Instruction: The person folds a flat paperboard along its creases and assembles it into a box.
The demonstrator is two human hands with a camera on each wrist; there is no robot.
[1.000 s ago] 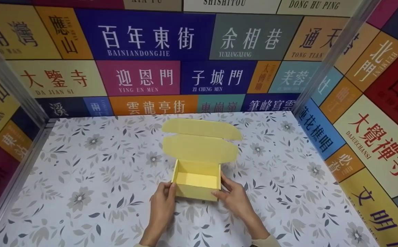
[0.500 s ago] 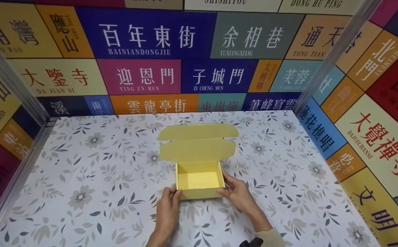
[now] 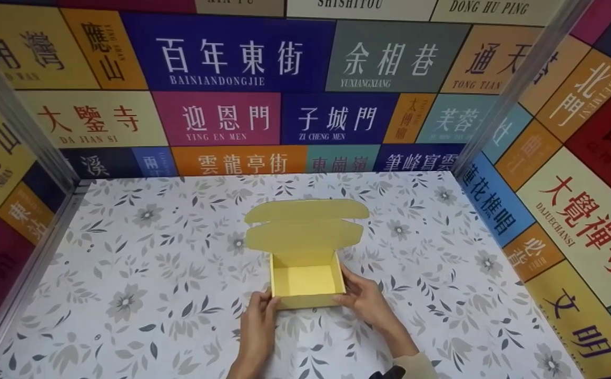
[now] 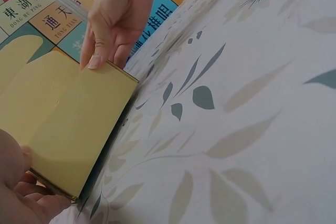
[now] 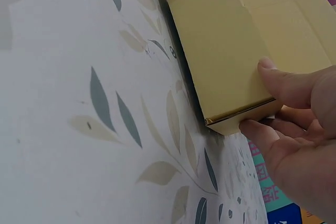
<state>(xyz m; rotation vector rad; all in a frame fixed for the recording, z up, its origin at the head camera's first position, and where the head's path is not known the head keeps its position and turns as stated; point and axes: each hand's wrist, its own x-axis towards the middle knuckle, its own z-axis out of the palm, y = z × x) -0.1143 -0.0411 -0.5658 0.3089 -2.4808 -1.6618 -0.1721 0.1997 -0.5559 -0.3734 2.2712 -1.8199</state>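
A yellow cardboard box (image 3: 308, 301) with its lid (image 3: 305, 237) raised at the back is between my two hands, and its inside shows bare. My left hand (image 3: 258, 323) grips the front left corner, thumb at the front edge. On the opposite side my right hand (image 3: 371, 305) holds the front right corner. In the right wrist view, the right thumb (image 5: 286, 82) lies on the front wall and the other fingers bear on the side wall. The left wrist view shows the box's plain front wall (image 4: 86, 124) close over the tabletop, with both hands at its ends.
A white table covering (image 3: 179, 273) with grey leaves and flowers spreads around the box. Behind it stands a back wall (image 3: 226, 58) of coloured panels with lettering, and a similar side wall (image 3: 574, 210) rises on the right. A dark object (image 3: 387, 372) shows by the right sleeve.
The box has been turned slightly to face me squarely, and its front wall looks shorter. The lid appears lower in the head view. Both hands have shifted a little to the right, still holding it.
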